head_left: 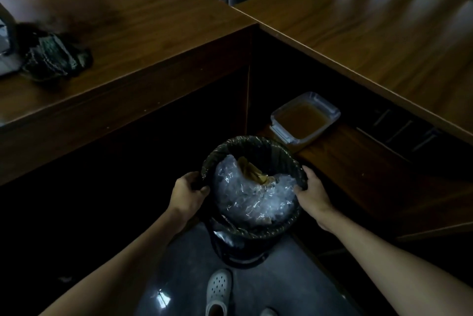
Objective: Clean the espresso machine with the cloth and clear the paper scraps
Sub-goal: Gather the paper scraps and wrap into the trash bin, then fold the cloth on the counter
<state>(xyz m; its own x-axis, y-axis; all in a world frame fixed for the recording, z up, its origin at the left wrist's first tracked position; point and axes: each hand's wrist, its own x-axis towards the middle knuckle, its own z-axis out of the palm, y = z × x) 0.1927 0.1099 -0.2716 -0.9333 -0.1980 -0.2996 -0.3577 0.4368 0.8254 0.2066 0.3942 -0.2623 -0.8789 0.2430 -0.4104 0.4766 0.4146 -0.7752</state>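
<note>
Black-lined waste bin (256, 140) sat dead ahead, both hands curled on its rim: left hand (188, 191) at 9 o'clock, right hand (313, 191) at 3. Dark cloth (53, 59) lay on worktop (153, 34), 10 o'clock, nearer left hand.

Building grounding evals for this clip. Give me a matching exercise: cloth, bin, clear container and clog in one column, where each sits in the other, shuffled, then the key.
Things:
1. cloth
2. bin
3. clear container
4. clog

Places:
A. on the lower shelf under the right counter
B. on the left countertop
C. on the floor, at the bottom edge of the view
D. gripped at its rim by the left hand and right hand

Pairs: 1-B, 2-D, 3-A, 4-C
</note>
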